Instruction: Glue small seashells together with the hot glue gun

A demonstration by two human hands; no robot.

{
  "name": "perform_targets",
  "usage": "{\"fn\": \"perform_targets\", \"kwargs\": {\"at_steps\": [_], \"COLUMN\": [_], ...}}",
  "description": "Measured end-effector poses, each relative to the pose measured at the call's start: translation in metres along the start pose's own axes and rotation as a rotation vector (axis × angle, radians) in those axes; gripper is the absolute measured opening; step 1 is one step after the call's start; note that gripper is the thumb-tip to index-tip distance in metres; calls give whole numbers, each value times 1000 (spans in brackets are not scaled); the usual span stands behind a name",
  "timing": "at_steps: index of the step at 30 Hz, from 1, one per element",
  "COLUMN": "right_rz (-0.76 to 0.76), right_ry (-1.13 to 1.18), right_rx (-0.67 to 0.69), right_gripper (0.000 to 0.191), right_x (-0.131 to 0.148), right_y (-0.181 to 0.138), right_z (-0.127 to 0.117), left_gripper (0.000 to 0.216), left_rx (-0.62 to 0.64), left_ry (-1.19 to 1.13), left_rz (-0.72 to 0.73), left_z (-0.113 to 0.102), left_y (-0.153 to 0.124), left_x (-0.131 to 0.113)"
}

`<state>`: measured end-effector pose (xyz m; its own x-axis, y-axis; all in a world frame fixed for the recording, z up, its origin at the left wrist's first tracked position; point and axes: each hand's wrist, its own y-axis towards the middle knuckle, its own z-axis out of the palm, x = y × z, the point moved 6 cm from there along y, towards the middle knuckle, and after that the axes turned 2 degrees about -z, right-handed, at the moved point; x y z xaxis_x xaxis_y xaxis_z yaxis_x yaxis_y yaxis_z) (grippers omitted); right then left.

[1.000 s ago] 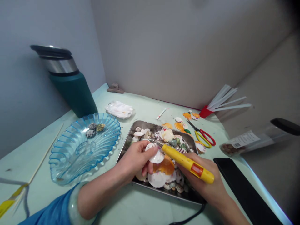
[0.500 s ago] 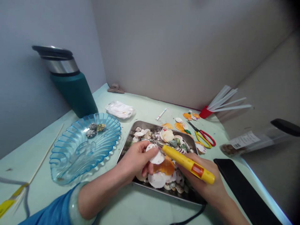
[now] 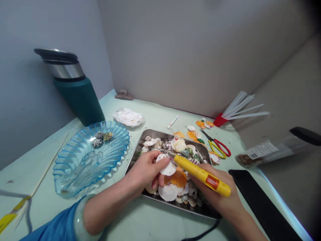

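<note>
My left hand [image 3: 147, 170] pinches a white scallop shell [image 3: 167, 166] between thumb and fingers, above a metal tray [image 3: 135, 154] heaped with shells. In my right hand [image 3: 223, 197] is a yellow-handled tool [image 3: 200, 172] with a reddish-orange inset and a pointed metal tip. The tip is at the shell's upper right edge; whether it touches cannot be made out. Below the held shell lie an orange shell [image 3: 178, 179] and another white shell [image 3: 168, 192]. My right fingers are partly hidden behind the handle.
To the left are a blue shell-shaped dish [image 3: 117, 155] with stones and a teal bottle [image 3: 79, 97]. Scissors [image 3: 218, 147], a marker [image 3: 172, 122] and a red cup [image 3: 220, 119] of white sticks lie beyond the tray. At right are a black bar [image 3: 260, 204] and a clear container [image 3: 265, 154].
The yellow-handled tool has shifted very slightly to the right. My left hand and the shell in it look the same.
</note>
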<state>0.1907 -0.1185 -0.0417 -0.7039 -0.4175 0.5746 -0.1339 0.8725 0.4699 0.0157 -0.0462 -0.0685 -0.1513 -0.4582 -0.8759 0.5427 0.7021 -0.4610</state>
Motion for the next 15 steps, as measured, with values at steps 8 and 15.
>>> {"fn": "perform_targets", "kwargs": {"at_steps": [8, 15], "right_rz": [1, -16], "right_ry": [-12, -32], "right_rx": [10, 1], "right_gripper": [6, 6], "right_x": [1, 3], "right_y": [0, 2], "right_z": [0, 0], "left_gripper": [32, 31], "left_rx": [-3, -2], "left_ry": [4, 1], "left_rz": [3, -3], "left_z": [-1, -1], "left_y": [1, 2], "left_x": [1, 2]}}
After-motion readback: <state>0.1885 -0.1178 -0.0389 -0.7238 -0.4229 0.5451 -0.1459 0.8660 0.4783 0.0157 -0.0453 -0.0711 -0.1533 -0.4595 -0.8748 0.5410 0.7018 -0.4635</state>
